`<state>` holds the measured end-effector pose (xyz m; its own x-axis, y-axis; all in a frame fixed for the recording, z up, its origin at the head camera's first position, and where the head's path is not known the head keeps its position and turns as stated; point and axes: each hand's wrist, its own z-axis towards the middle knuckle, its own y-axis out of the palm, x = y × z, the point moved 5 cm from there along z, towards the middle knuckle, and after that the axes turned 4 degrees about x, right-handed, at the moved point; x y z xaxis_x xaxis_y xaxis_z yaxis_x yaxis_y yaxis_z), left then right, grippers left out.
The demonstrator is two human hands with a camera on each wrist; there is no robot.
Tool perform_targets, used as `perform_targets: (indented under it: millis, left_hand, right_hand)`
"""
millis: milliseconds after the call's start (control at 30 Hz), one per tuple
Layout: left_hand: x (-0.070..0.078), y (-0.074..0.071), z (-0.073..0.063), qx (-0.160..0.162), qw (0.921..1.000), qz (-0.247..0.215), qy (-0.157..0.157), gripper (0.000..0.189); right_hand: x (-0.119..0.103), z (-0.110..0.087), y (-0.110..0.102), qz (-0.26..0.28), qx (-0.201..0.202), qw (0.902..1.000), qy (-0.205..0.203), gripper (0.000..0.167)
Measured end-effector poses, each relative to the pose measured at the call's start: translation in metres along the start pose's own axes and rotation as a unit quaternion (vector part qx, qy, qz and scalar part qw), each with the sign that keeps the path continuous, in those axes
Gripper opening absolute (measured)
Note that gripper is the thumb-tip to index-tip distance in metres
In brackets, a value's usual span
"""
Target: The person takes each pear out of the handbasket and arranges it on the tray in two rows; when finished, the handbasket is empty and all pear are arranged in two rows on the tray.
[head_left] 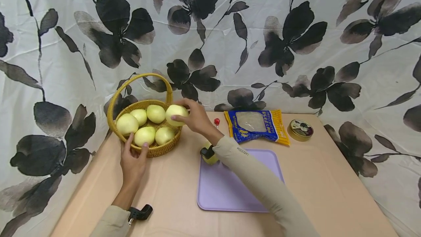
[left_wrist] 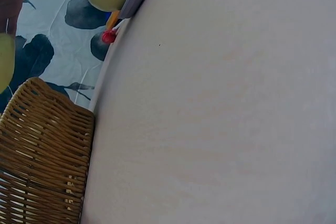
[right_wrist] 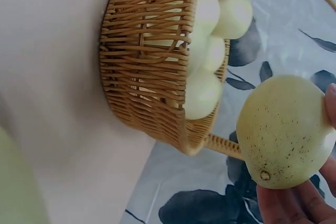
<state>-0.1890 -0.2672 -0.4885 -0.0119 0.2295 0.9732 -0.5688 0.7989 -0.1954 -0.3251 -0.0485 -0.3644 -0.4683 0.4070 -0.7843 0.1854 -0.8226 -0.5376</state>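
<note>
A woven wicker basket (head_left: pixel 161 151) with a tall handle stands at the left of the table, holding several pale yellow-green melons (head_left: pixel 127 124). Just over its right rim, my right hand (head_left: pixel 197 118) grips another melon (head_left: pixel 177 115) between thumb and fingers. The right wrist view shows this melon (right_wrist: pixel 283 129) close up, speckled with dark dots, and apart from the basket (right_wrist: pixel 147 61). My left hand (head_left: pixel 133 160) holds the basket's front rim, its index finger and thumb reaching over toward the melons. The left hand's other fingers are mostly hidden.
A lilac tray (head_left: pixel 230 193) lies at centre, with one melon (head_left: pixel 210 159) at its upper left corner, partly hidden by my right wrist. Behind are a red-wrapped lollipop (head_left: pixel 216 121), a blue-and-yellow food packet (head_left: pixel 256 125) and a round tin (head_left: pixel 300 130). Floral cloth hangs behind.
</note>
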Motion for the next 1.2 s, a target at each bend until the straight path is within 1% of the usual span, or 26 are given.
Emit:
perform_targets:
  millis: [133, 367, 600, 700, 867, 967, 1200]
  left_hand:
    - [-0.001, -0.001, -0.001, -0.001, 1.0, 0.003, 0.002, 0.074]
    - [-0.001, -0.001, -0.002, 0.001, 0.9999, 0.011, -0.001, 0.073]
    - [0.0, -0.001, -0.002, 0.001, 0.9999, 0.011, -0.004, 0.073]
    - [0.0, 0.0, -0.002, 0.001, 0.9999, 0.013, -0.003, 0.073]
    - [-0.001, -0.001, -0.002, -0.001, 0.9999, 0.011, 0.002, 0.073]
    - [-0.001, -0.001, -0.001, -0.002, 0.9999, 0.01, 0.006, 0.074]
    - [0.0, -0.002, -0.001, 0.003, 0.9999, 0.011, 0.0, 0.072]
  right_hand:
    - [0.001, -0.014, -0.017, 0.006, 0.018, 0.9997, 0.015, 0.049]
    - [0.009, -0.041, -0.046, 0.02, 0.053, 0.9981, 0.022, 0.049]
    - [0.024, -0.07, -0.078, 0.027, 0.102, 0.9937, 0.037, 0.049]
    - [0.033, -0.083, -0.091, 0.028, 0.115, 0.992, 0.045, 0.049]
    - [0.049, -0.105, -0.111, 0.013, 0.134, 0.988, 0.076, 0.05]
    - [0.059, -0.117, -0.123, 0.011, 0.15, 0.984, 0.096, 0.051]
    - [0.079, -0.143, -0.145, -0.018, 0.166, 0.9759, 0.14, 0.053]
